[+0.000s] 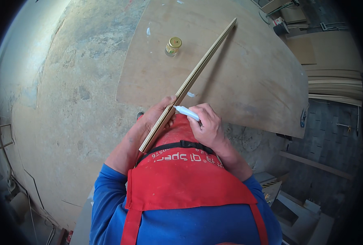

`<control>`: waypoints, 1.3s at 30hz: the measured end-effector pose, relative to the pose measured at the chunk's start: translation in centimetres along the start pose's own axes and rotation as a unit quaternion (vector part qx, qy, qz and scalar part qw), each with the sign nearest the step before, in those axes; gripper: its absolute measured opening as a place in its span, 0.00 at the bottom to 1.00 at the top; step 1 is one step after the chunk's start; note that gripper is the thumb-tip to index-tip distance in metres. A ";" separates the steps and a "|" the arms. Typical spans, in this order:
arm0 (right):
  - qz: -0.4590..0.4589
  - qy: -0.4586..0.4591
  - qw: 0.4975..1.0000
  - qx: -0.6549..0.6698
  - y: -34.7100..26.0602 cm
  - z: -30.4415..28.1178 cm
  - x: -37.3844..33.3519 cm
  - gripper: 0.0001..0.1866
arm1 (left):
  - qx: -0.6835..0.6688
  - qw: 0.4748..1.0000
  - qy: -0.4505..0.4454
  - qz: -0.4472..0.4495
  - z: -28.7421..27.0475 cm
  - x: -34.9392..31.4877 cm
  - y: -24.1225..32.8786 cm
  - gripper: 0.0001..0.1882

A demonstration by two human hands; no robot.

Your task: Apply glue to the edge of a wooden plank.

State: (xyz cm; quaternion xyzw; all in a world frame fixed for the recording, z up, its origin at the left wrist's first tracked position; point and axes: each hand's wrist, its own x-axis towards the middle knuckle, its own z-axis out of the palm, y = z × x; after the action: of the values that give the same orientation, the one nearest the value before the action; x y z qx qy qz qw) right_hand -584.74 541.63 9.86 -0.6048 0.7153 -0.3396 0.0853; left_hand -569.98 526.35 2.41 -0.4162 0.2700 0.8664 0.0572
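A long, narrow wooden strip (203, 63) runs slantwise from in front of my apron up over the board. Along its length shows a dark line, like a groove or a seam between layers. Near its lower end my left hand (155, 114) is closed round it, with the thumb on top. My right hand (208, 124) grips a small white squeeze bottle (187, 112). The bottle's thin nozzle points left and meets or almost meets the strip's edge beside my left thumb. Whether anything comes out of it is too small to tell.
A large brown board (251, 87) lies ahead, bearing a glass jar (173, 48) with a gold lid and a few white smears. Stacked sheets (334, 83) stand at the right. Wooden offcuts (295, 212) lie at the lower right. A cable (35, 188) hangs at the left.
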 end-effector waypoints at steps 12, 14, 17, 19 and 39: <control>-0.021 0.015 0.999 -0.034 0.8 -0.3 0.4 0.15 | -0.010 1.000 -0.012 -0.017 -0.2 0.4 -0.3 0.26; -0.017 0.024 0.999 -0.038 0.7 -0.1 0.3 0.16 | -0.010 1.000 -0.016 -0.014 -0.2 0.5 -0.4 0.26; -0.010 0.038 0.999 -0.028 0.9 0.4 0.4 0.16 | -0.021 1.000 -0.015 0.001 -0.1 0.5 -0.4 0.26; -0.001 0.060 0.998 -0.003 1.0 0.7 0.5 0.17 | -0.021 1.000 -0.017 -0.002 -0.1 0.4 -0.3 0.26; -0.140 0.077 0.984 -0.081 1.2 2.3 1.1 0.24 | -0.031 0.997 -0.066 0.006 -0.1 0.5 -0.4 0.26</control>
State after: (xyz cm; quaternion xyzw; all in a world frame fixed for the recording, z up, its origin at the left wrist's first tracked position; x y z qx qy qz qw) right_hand -584.82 539.76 7.73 -0.6759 0.6532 -0.3346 -0.0672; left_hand -570.14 526.60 1.84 -0.3584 0.2409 0.9002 0.0568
